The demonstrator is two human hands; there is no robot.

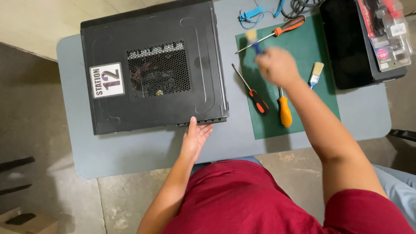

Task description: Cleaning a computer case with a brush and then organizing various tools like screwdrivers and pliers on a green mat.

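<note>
Left hand (196,138) open, flat, fingertips on near edge of black computer case (151,65) lying on desk (143,151). White rectangular label (106,80) on case, left of vent grille. Right hand (277,66) blurred, closed on small brush (251,38) above green mat (303,104). Orange-handled screwdrivers (284,110) below right hand, second brush (316,73) to its right.

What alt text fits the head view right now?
The right hand, blurred, holds a small brush over a green mat with screwdrivers; the left hand touches a black computer case lying on a grey table.
</note>
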